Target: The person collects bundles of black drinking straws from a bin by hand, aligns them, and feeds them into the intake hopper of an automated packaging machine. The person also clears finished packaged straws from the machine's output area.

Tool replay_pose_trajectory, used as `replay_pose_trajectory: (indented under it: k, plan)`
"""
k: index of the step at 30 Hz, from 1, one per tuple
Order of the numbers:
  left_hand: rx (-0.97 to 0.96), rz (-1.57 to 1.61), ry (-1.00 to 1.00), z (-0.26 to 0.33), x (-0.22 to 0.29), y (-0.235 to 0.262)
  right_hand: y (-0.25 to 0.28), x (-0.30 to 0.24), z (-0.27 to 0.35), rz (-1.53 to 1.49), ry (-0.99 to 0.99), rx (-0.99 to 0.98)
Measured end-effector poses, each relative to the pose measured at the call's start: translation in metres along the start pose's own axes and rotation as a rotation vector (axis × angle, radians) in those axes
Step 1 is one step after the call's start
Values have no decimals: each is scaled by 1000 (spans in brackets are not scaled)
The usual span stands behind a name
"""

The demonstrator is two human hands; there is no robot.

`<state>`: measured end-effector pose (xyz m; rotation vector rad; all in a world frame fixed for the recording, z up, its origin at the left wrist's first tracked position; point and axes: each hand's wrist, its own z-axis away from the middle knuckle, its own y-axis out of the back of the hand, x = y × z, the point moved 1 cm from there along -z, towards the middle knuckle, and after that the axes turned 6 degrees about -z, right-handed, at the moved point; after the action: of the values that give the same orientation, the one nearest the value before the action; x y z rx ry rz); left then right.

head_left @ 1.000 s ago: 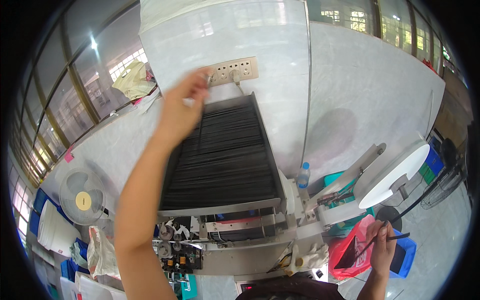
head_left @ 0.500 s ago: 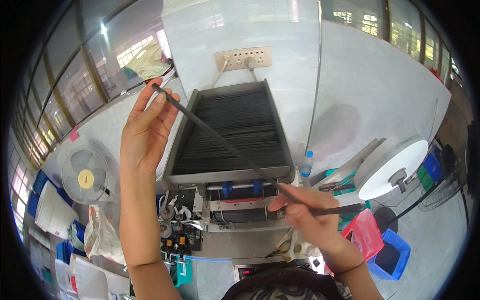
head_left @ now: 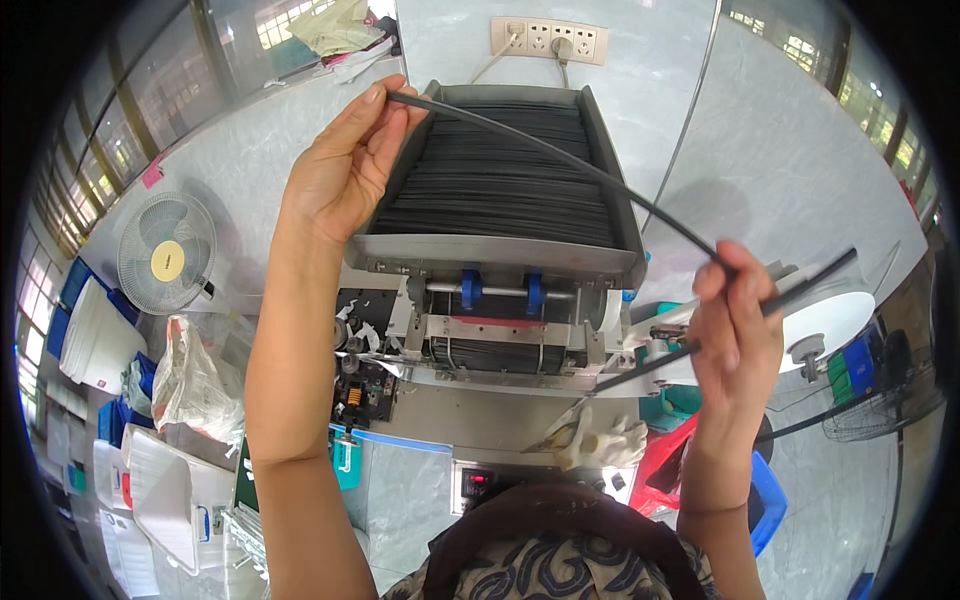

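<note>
My left hand [head_left: 355, 155] pinches one end of a long thin black strip [head_left: 560, 155] above the left rim of the hopper. The strip slants down to my right hand [head_left: 738, 335], whose fingers are closed on its other end. Another black length [head_left: 640, 372] crosses that same hand, pointing up to the right and down to the left. Whether it joins the first strip is hidden by the fingers. Behind the strip stands a metal hopper [head_left: 500, 248] filled with many black strips [head_left: 510, 180] lying crosswise. Below it sits the machine's roller shaft [head_left: 505, 290] with blue collars.
A white glove [head_left: 605, 440] lies on the machine's front ledge. At left are a fan [head_left: 167, 252], a plastic sack [head_left: 195, 385] and white bins [head_left: 175, 490]. At right are a white reel [head_left: 830, 325], a red bag [head_left: 660, 465] and a blue bin [head_left: 768, 505]. A socket panel [head_left: 548, 40] is on the wall.
My right hand has risen and moved right, and the black length across it now tilts up to the right. My left hand sits higher and further right in view. The view has shifted too.
</note>
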<state>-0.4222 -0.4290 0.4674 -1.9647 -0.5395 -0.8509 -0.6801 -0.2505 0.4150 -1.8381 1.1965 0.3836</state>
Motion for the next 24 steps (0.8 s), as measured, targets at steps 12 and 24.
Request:
replay_pose_trajectory:
  k: [12, 24]
  plan:
    - [268, -1032, -181, -1, -13, 28, -9, 24, -25, 510, 106, 275]
    - [-422, -2021, 172, 7, -64, -22, 12, 18, -49, 1285, 471, 98]
